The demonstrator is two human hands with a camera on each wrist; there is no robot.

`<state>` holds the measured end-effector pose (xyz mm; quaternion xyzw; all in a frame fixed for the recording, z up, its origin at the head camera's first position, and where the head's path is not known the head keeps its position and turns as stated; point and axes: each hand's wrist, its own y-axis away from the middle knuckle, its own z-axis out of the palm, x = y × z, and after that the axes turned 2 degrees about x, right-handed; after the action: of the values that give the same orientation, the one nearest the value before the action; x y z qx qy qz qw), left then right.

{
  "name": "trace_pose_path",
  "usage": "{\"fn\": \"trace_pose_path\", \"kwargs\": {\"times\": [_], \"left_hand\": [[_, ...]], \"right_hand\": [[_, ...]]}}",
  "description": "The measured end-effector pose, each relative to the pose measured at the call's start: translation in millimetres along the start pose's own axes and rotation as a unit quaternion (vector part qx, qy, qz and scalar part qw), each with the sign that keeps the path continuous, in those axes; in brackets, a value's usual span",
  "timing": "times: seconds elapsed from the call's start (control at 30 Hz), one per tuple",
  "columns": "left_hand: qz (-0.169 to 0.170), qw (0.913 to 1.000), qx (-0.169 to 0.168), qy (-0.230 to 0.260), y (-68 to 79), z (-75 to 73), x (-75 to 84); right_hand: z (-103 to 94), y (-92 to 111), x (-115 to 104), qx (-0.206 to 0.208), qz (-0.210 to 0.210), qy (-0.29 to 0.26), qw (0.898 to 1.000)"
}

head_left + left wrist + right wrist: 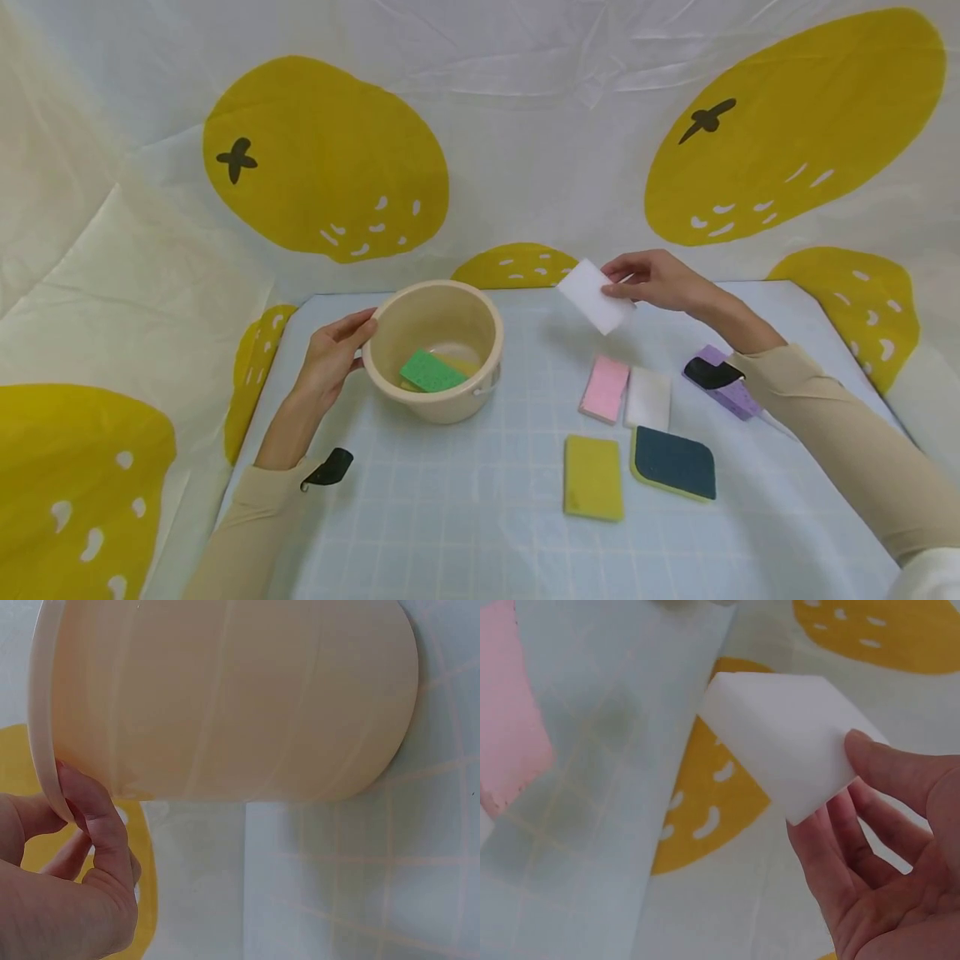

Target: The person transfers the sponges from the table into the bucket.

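Observation:
My left hand (324, 360) pinches the left rim of a cream bucket (491, 367), thumb on one side and fingers on the other; the left wrist view shows the grip on the rim (45, 750). Inside the bucket a green sponge (431, 372) lies over a yellowish one (459, 364). To the right, above the table, my right hand (660, 282) holds a white sponge (595, 297) by one end between thumb and fingers. The right wrist view shows that white block (780, 735) raised off the table.
Right of the bucket lie a pink sponge (604, 389), another white sponge (648, 398), a yellow sponge (593, 477) and a dark blue scrub sponge (673, 463). A purple sponge (738, 398) is partly hidden by the right wrist's black strap. Patterned cloth (525, 150) rises behind the table.

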<state>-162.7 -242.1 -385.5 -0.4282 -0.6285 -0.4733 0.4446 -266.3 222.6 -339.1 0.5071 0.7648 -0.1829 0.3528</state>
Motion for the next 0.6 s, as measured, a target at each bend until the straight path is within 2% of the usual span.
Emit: {"fn": "trace_pose_path", "kwargs": {"times": [0.37, 0.6], "left_hand": [[-0.001, 1.0, -0.002, -0.004, 1.9, -0.5, -0.8], [-0.009, 0.9998, 0.003, 0.015, 2.2, 1.0, -1.8]], "right_hand": [[1.9, -8, -32, 0.002, -0.013, -0.008, 1.0], [4.6, -11, -54, -0.005, -0.043, -0.017, 0.999]]}}
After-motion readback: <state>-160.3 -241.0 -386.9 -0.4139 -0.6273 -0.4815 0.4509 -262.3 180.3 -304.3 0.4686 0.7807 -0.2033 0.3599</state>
